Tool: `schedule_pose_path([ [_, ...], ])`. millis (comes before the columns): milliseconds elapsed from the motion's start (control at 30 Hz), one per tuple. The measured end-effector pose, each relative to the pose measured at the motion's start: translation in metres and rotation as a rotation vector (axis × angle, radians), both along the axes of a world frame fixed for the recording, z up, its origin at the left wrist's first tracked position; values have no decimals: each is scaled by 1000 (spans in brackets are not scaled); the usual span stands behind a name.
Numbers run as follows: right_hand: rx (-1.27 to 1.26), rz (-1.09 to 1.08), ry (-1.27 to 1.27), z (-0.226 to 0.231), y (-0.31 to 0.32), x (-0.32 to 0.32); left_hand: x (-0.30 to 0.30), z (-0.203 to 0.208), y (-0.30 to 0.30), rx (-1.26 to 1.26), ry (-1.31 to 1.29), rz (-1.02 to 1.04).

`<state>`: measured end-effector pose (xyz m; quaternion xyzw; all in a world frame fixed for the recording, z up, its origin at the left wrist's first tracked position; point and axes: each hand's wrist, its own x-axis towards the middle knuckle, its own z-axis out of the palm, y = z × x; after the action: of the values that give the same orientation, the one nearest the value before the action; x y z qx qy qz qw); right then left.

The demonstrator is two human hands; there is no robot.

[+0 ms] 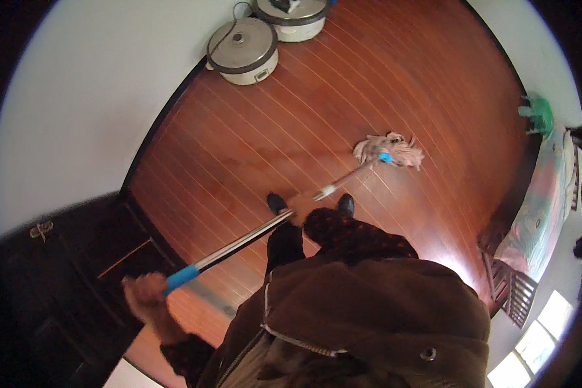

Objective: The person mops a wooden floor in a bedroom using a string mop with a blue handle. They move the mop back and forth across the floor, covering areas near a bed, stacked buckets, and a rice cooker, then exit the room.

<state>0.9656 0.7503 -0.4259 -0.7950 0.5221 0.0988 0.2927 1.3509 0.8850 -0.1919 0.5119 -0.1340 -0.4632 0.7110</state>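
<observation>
A mop [239,242] with a metal pole slants across in front of me, from lower left to upper right. Around the end of its blue grip closes my left hand [147,294]. Farther down the pole, just above a white collar, my right hand [302,208] is wrapped around it. The pale stringy mop head [389,150], with a blue joint, lies spread on the reddish-brown plank floor [291,123], ahead and to the right of my feet.
Two round lidded electric cookers [242,52] stand on the floor by the far-left wall. A dark wooden door [77,271] is at left. To the right is a wooden-framed bed [537,213] with a pastel cover, and a green plastic stool [538,115] beyond it.
</observation>
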Motion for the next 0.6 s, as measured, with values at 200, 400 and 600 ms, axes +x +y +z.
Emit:
schedule_pose_path([
  [200, 260, 387, -209, 22, 44, 219, 84, 97, 143, -206, -213, 112],
  [400, 160, 556, -383, -5, 31, 346, 75, 108, 158, 75, -433, 708],
  [600, 157, 621, -283, -34, -8, 314, 89, 43, 132, 249, -660, 580],
])
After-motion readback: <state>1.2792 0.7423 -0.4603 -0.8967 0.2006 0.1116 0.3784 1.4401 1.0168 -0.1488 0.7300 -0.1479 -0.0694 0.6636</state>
